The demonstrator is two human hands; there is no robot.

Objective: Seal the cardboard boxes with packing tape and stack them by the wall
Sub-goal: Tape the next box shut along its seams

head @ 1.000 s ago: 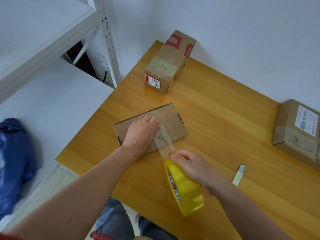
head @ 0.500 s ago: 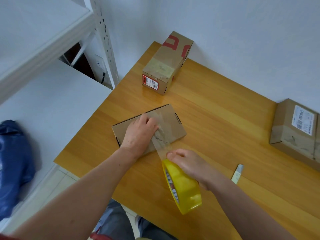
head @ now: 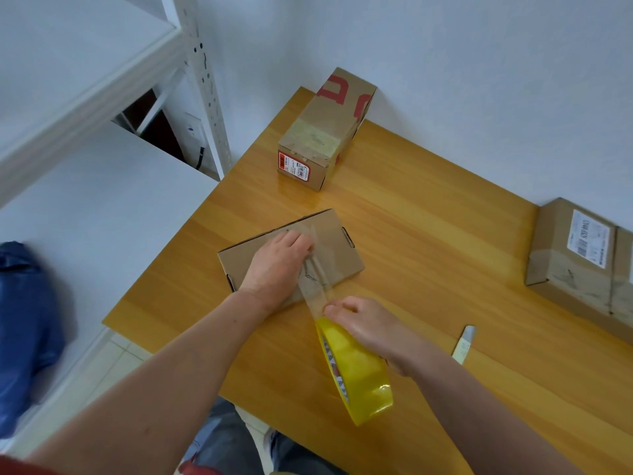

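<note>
A flat cardboard box [head: 337, 246] lies near the table's front left corner. My left hand [head: 277, 265] presses flat on its lid, fingers on a strip of clear tape [head: 317, 286] that runs across the lid toward me. My right hand [head: 366, 329] grips the yellow tape roll [head: 356, 375] just off the box's near edge, with the strip stretched from roll to box. A taller taped box with red print [head: 329, 128] stands at the back by the wall. A third box with a white label [head: 582, 265] sits at the right.
A small cutter blade [head: 464, 344] lies on the wooden table [head: 428, 217] right of my right hand. White metal shelving [head: 202, 80] stands at the left, with a blue bag [head: 24, 323] on its lower shelf. White wall bounds the back.
My left hand has slid a little farther up the tape on the lid. The roll and my right hand stay in about the same place off the box's near edge.
</note>
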